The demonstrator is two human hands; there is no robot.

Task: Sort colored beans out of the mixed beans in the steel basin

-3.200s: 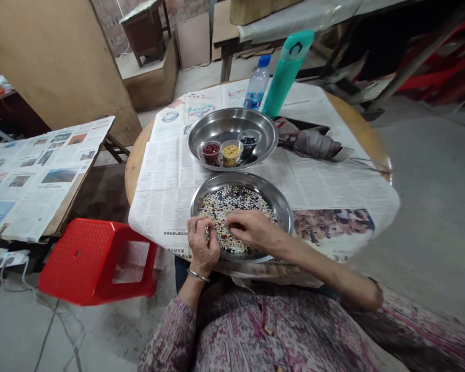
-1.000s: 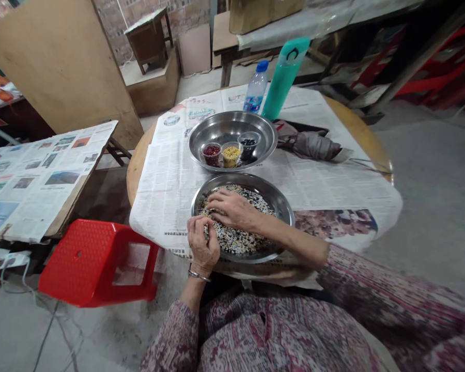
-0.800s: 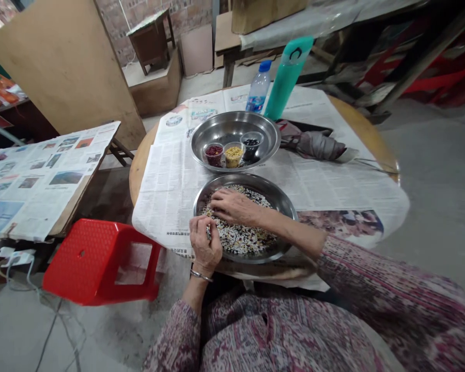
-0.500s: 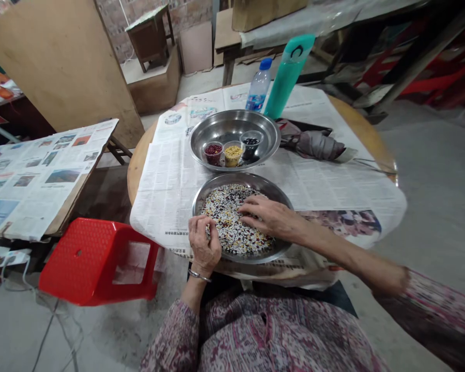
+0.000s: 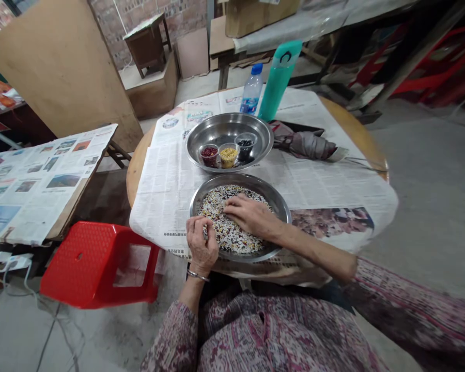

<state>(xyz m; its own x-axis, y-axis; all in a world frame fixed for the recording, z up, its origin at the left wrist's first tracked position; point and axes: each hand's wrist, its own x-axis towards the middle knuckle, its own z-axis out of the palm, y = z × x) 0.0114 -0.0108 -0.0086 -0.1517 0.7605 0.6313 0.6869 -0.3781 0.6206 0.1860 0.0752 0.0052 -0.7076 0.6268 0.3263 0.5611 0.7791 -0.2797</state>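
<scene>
A steel pan [image 5: 278, 201] of mixed white, dark and yellow grains [image 5: 217, 206] sits on the newspaper in front of me. My left hand [image 5: 200, 243] curls over the pan's near rim, fingers closed; what they hold is hidden. Inside the pan, my right hand [image 5: 250, 216] rests on the grains with fingers together, tips pointing left. Behind it a second steel pan [image 5: 225, 124] holds three small cups: red beans [image 5: 210, 153], yellow grains [image 5: 228, 154], black beans [image 5: 245, 144].
Newspaper [image 5: 318, 181] covers the round table. A clear water bottle [image 5: 251, 94] and a teal bottle [image 5: 277, 80] stand at the back; a folded grey umbrella [image 5: 308, 144] lies to the right. A red plastic stool [image 5: 96, 261] and a second papered table [image 5: 34, 175] are at the left.
My right hand swept over the grains: left at one second ago, out to the right half a second ago, now back at the pan's middle. The left hand stayed on the rim.
</scene>
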